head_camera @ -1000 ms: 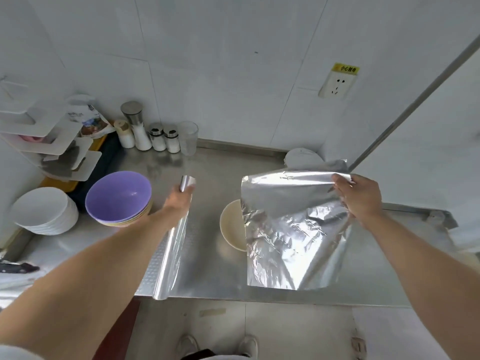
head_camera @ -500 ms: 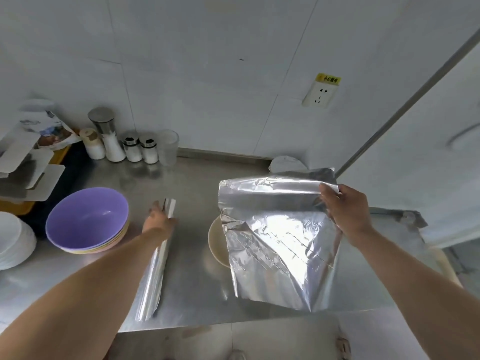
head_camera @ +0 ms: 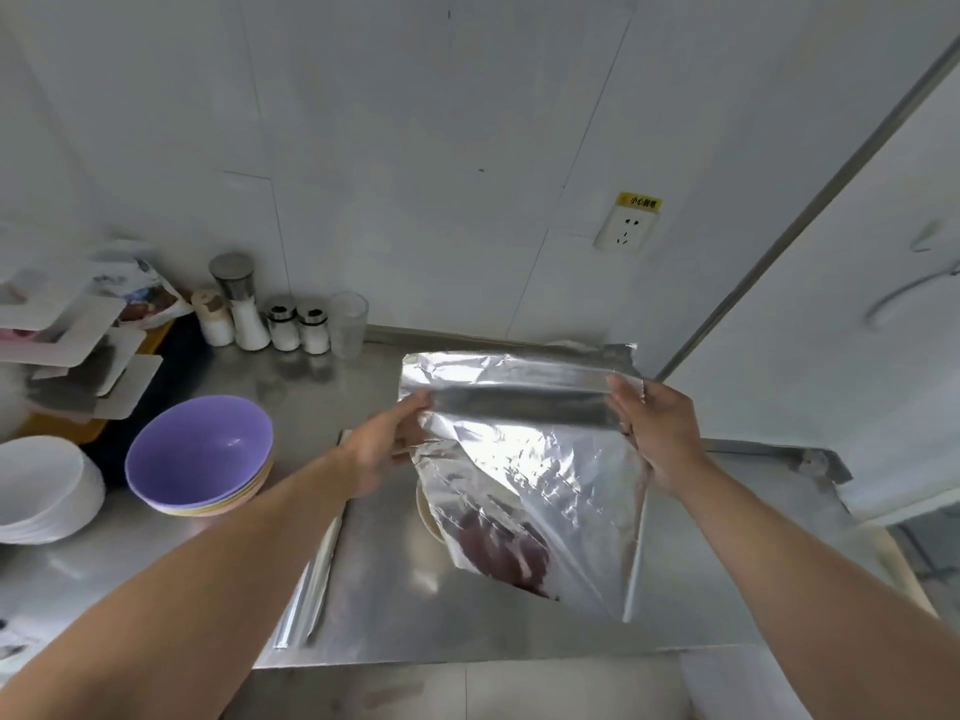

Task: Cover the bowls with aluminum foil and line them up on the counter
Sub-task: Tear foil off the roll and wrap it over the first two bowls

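Held up over a steel worktop point(head_camera: 519, 631): a crumpled sheet of aluminum foil point(head_camera: 524, 459), gripped along its top edge by both hands. Left hand point(head_camera: 382, 444) on the sheet's left corner, fingers point(head_camera: 415, 402) curled and pinching the folded-over rim. Right hand point(head_camera: 657, 433) on the right corner, fingers point(head_camera: 621, 402) likewise clamped on the foil, thumb side toward the camera. Hanging loose below both sets of fingers, the rest of the sheet, tapering to a point near the worktop's front edge.

Directly under the sheet and below the left fingers, a cream bowl point(head_camera: 428, 511), mostly hidden, only its left rim showing; whether the foil touches it cannot be told. Beneath the left forearm, lying flat on the worktop, the foil roll point(head_camera: 311, 589), pointing toward the front edge. Well to the left of the left fingers, a stack of bowls topped by a purple bowl point(head_camera: 200, 452), and further left again a stack of white bowls point(head_camera: 44, 491). Beyond the left fingers, against the tiled wall, a row of shakers point(head_camera: 283, 324) and a clear cup point(head_camera: 348, 324). Above the right fingers, on the wall, a white socket point(head_camera: 626, 228) with a yellow label.
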`<state>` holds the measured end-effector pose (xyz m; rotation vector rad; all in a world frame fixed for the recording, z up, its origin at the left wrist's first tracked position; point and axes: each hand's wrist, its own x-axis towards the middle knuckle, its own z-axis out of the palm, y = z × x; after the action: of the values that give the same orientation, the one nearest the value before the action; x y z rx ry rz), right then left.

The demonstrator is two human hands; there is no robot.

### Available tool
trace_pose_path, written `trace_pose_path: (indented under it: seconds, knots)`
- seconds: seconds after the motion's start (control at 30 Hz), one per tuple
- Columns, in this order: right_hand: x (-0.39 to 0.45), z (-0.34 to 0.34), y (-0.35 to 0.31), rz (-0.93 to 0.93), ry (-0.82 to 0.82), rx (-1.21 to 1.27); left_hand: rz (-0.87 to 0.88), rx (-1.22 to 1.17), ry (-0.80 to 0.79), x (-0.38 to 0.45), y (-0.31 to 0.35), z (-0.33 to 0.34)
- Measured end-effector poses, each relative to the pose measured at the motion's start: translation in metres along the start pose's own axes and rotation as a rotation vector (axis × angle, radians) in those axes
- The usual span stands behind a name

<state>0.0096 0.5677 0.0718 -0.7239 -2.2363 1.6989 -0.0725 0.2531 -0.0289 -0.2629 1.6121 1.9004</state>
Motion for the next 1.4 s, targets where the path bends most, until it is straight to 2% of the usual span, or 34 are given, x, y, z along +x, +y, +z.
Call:
trace_pose_path:
  seconds: [0.1,0.23,0.4,0.5,0.73,0.97,1.1,1.27,1.4]
  knots:
    - [0.001,-0.002,-0.003,0.109,-0.01,0.017,0.068,-0.138,0.139,-0.011,0.014,0.01]
    - [0.0,-0.002,-0.009,0.254,-0.122,0.076,0.12,-0.054,0.275,-0.026,0.03,0.013]
    - [0.007,-0.004,-0.007,0.124,-0.343,0.1,0.184,0.004,0.393,-0.042,0.05,0.001]
    - [0.009,-0.004,-0.012,0.034,-0.471,0.0,0.243,-0.036,0.479,-0.056,0.057,0.003]
    - [0.02,-0.007,-0.025,-0.056,-0.545,-0.06,0.358,0.098,0.464,-0.077,0.071,-0.004]
    - [0.028,-0.006,-0.024,0.037,-0.525,0.08,0.394,0.024,0.489,-0.087,0.079,0.011]
    - [0.026,-0.009,-0.023,0.049,-0.517,0.066,0.424,0.119,0.538,-0.09,0.08,0.021]
    - [0.03,-0.015,-0.016,0.108,-0.591,0.023,0.389,0.218,0.598,-0.088,0.077,0.025]
    - [0.035,-0.026,-0.014,0.117,-0.658,-0.036,0.319,0.219,0.561,-0.093,0.077,0.025]
